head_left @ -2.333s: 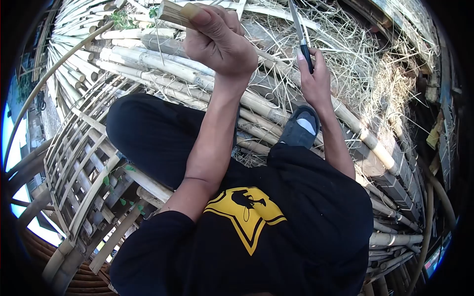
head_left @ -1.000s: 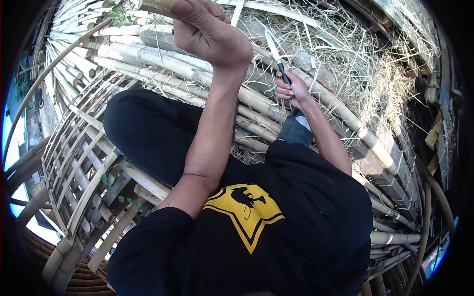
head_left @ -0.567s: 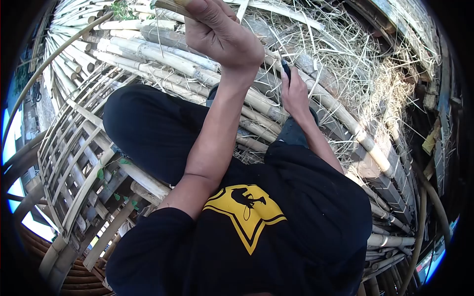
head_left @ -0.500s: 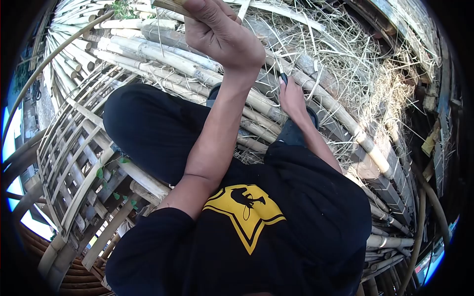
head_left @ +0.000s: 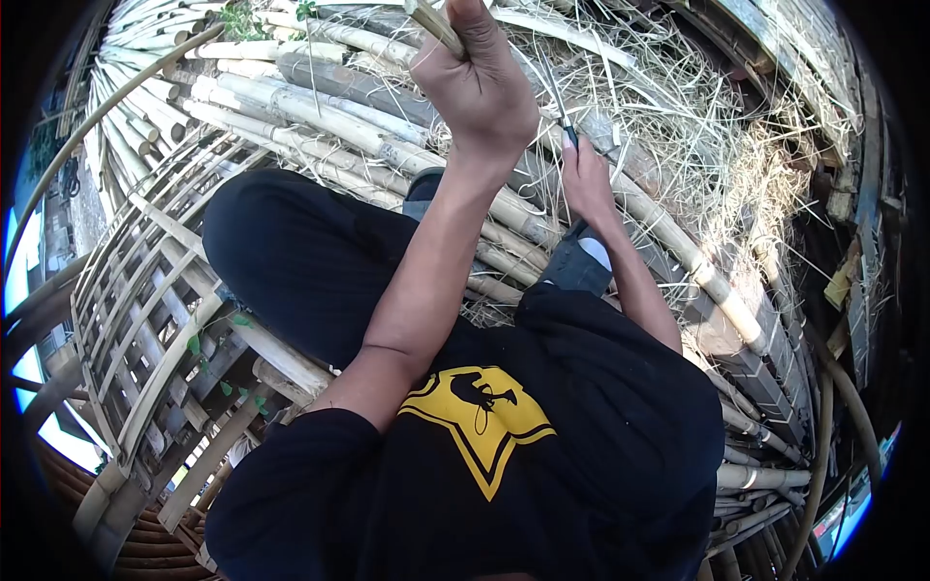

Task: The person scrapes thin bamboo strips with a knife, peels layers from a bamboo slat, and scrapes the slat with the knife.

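Observation:
At the top of the view my left hand (head_left: 481, 97) is closed around a bamboo strip (head_left: 433, 25), thumb extended along it. One end of the strip juts out up and to the left of the fist; the rest is hidden or out of frame. To the right and lower down, my right hand (head_left: 588, 182) grips a knife (head_left: 570, 133) by its dark handle. Its narrow blade points up and slightly left, over the shavings, close to the left fist. Whether the blade touches the strip I cannot tell.
Pale bamboo shavings (head_left: 678, 126) cover the ground ahead and right. Bamboo poles (head_left: 320, 114) lie under and before my legs. An openwork bamboo lattice (head_left: 145, 290) stands on the left, with bundled poles (head_left: 136, 107) behind it. A curved pole (head_left: 826, 465) rises at the right.
My left hand has shifted right, and the strip's end now shows beside the fist. My right hand has moved slightly right, and the knife blade has come into view, pointing upward.

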